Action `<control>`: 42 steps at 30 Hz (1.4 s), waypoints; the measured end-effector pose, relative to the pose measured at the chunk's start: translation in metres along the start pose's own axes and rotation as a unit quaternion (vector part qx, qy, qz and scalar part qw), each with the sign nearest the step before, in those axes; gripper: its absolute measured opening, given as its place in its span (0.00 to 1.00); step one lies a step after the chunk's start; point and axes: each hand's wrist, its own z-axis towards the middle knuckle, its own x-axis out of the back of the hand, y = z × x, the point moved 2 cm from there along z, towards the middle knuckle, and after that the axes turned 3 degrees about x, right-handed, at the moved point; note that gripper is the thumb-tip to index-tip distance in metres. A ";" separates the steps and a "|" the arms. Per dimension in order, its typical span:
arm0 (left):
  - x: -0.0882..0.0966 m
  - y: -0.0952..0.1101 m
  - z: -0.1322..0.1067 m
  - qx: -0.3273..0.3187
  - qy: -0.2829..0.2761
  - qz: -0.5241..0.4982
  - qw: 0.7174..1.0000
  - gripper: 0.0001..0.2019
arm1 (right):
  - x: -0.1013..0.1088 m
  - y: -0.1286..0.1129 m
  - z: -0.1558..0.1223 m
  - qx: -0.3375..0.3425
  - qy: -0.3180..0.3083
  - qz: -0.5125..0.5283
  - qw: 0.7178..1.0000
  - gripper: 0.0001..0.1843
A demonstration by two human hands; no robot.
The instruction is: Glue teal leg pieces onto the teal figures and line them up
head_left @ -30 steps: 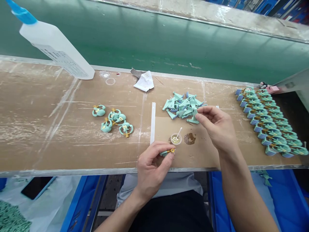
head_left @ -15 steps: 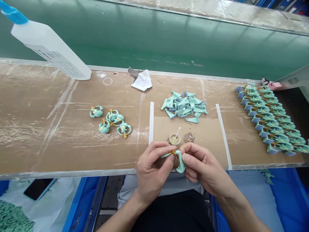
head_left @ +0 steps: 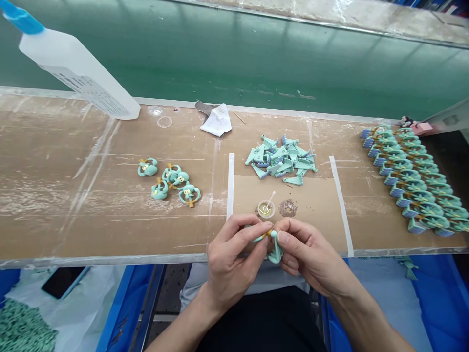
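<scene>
A toy workshop in a factory

A long brown work bench (head_left: 73, 215) runs from left to right, with a wide green belt (head_left: 220, 58) on the far side. Rows of green toy figures (head_left: 410, 181) sit at the right end, and a heap of green toy parts (head_left: 278, 159) lies in the middle. A big white squeeze bottle (head_left: 73, 73) stands out at the far left. Blue bins (head_left: 439, 303) sit below the near edge.
</scene>
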 end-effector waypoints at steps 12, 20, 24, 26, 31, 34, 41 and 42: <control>0.009 0.023 0.004 -0.073 -0.058 0.048 0.994 0.21 | -0.013 0.000 -0.007 -0.012 -0.033 0.060 0.998 0.24; 0.014 0.026 0.004 -0.095 -0.074 0.066 0.991 0.23 | -0.016 0.004 -0.010 -0.006 -0.040 0.078 0.996 0.23; 0.015 0.026 0.005 -0.094 -0.073 0.073 0.990 0.24 | -0.017 0.003 -0.010 -0.005 -0.043 0.076 0.996 0.23; 0.017 0.024 0.006 -0.093 -0.079 0.070 0.990 0.24 | -0.017 0.003 -0.008 -0.007 -0.040 0.071 0.997 0.23; 0.021 0.013 0.007 -0.023 -0.090 0.022 0.995 0.18 | -0.016 0.010 -0.005 -0.002 -0.019 0.042 0.999 0.22; 0.022 0.008 0.005 0.036 -0.077 -0.025 0.996 0.12 | -0.019 0.014 -0.007 0.012 -0.011 0.004 1.000 0.20; 0.013 -0.004 0.005 0.273 -0.020 -0.251 0.928 0.07 | -0.038 0.001 -0.018 0.052 0.027 -0.102 0.993 0.18; 0.011 -0.005 0.005 0.311 -0.021 -0.315 0.896 0.10 | -0.039 -0.001 -0.019 0.070 0.041 -0.127 0.988 0.17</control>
